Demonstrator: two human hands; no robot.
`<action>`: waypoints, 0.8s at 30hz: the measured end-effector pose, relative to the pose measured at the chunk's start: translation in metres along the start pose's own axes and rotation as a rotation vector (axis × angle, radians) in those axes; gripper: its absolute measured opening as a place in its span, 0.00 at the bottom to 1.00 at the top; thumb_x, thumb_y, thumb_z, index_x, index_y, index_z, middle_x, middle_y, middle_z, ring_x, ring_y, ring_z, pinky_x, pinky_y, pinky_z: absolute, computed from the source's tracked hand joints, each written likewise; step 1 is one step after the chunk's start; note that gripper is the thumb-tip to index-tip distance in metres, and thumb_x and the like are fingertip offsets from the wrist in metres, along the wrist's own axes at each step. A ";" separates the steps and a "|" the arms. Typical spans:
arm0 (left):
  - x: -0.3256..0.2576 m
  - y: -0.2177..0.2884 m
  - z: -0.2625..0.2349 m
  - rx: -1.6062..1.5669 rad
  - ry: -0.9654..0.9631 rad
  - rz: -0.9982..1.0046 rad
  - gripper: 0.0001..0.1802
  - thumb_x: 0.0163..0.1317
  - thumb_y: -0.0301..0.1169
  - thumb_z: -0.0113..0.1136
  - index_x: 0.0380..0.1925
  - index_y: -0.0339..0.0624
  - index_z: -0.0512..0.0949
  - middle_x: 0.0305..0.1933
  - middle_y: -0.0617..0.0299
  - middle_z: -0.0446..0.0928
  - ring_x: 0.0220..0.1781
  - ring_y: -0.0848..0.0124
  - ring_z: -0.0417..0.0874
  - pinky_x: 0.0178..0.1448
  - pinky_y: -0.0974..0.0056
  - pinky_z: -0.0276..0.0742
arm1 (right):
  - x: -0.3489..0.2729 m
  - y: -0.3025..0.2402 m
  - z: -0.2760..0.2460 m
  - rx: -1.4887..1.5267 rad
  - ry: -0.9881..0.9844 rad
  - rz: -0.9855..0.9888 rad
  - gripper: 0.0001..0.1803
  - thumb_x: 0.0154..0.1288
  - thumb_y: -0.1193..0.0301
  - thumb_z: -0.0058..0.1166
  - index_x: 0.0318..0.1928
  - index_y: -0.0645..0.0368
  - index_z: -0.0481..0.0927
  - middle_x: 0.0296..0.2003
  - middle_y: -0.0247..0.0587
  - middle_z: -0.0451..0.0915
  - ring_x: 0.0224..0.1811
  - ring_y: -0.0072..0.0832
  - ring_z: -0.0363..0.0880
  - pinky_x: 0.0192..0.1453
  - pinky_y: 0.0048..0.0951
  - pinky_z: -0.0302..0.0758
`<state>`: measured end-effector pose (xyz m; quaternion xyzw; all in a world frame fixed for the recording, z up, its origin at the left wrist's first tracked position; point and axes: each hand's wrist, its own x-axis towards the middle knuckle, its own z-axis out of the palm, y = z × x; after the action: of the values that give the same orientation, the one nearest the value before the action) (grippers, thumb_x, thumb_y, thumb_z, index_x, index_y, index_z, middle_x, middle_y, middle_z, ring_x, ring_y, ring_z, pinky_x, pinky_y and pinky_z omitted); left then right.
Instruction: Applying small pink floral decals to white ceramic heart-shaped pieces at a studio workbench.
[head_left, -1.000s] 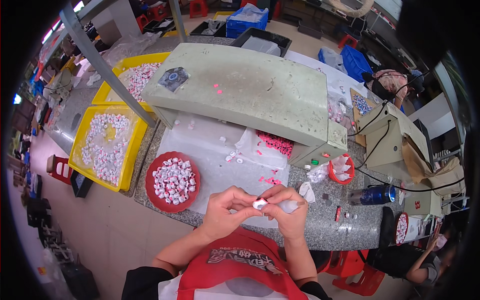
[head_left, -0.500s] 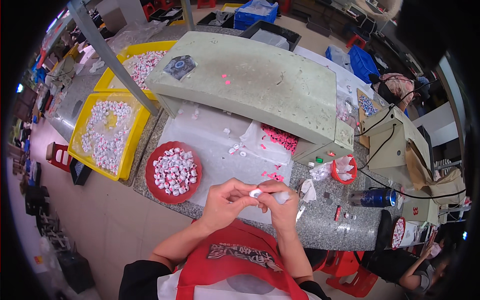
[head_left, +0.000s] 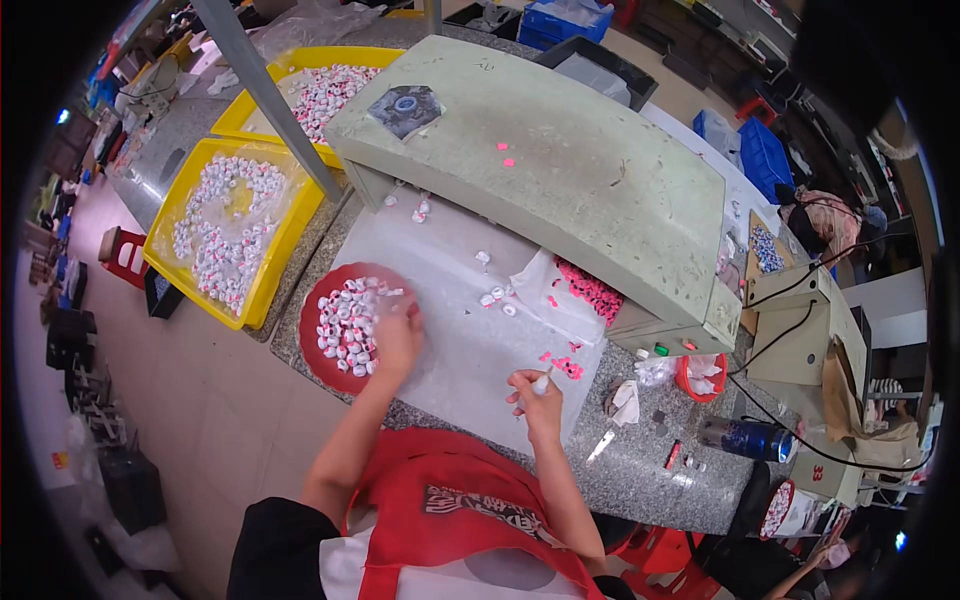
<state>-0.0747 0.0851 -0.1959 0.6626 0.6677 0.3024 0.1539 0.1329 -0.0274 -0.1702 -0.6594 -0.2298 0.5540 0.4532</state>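
My left hand (head_left: pixel 402 338) is over the right rim of a red round bowl (head_left: pixel 312 352). Motion smears its fingers, so I cannot tell whether it holds anything. The bowl is heaped with small white rounded pieces (head_left: pixel 345 318) that have pink marks. To the right, my right hand (head_left: pixel 541 408) is closed around a small white squeeze bottle (head_left: pixel 541 384), its narrow tip pointing up. Just beyond that hand, tiny pink pieces (head_left: pixel 568 368) lie on the white sheet (head_left: pixel 440 330). Farther back, a few loose white pieces (head_left: pixel 497 297) rest on the same sheet.
A pale green metal housing (head_left: pixel 540 150) stands over the sheet, with a pile of pink pieces (head_left: pixel 590 290) under its edge. Yellow trays (head_left: pixel 262 300) of white pieces sit at left. At right are a red basket (head_left: pixel 702 392), a blue bottle (head_left: pixel 745 438) and a black cable.
My hands have parted. The left moved left to the bowl, away from the small white piece it was pinching. The right stayed near the sheet's front with the squeeze bottle. The view shifted slightly.
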 end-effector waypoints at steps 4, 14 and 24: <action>0.014 0.020 0.092 -0.146 -0.163 0.045 0.18 0.46 0.25 0.58 0.41 0.41 0.73 0.39 0.51 0.71 0.39 0.52 0.75 0.39 0.55 0.72 | -0.003 -0.010 -0.009 0.038 0.074 -0.016 0.10 0.55 0.67 0.55 0.33 0.61 0.75 0.28 0.37 0.77 0.21 0.20 0.73 0.18 0.18 0.65; 0.002 0.119 -0.022 -1.649 -0.713 -0.446 0.19 0.52 0.19 0.55 0.47 0.32 0.70 0.38 0.58 0.73 0.41 0.67 0.78 0.47 0.65 0.76 | -0.047 -0.064 -0.016 0.008 0.272 -0.475 0.16 0.53 0.81 0.51 0.42 0.60 0.63 0.34 0.40 0.73 0.29 0.25 0.75 0.29 0.24 0.75; -0.047 0.181 -0.120 -1.266 -0.398 0.070 0.20 0.47 0.11 0.55 0.43 0.29 0.71 0.43 0.50 0.72 0.42 0.67 0.78 0.45 0.70 0.77 | -0.140 -0.130 -0.022 -0.197 0.274 -0.989 0.13 0.47 0.73 0.53 0.35 0.65 0.70 0.30 0.41 0.72 0.27 0.23 0.71 0.35 0.21 0.69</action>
<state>-0.0003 0.0039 -0.0024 0.5089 0.2979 0.5128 0.6239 0.1407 -0.0847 0.0130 -0.5779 -0.5035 0.1582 0.6226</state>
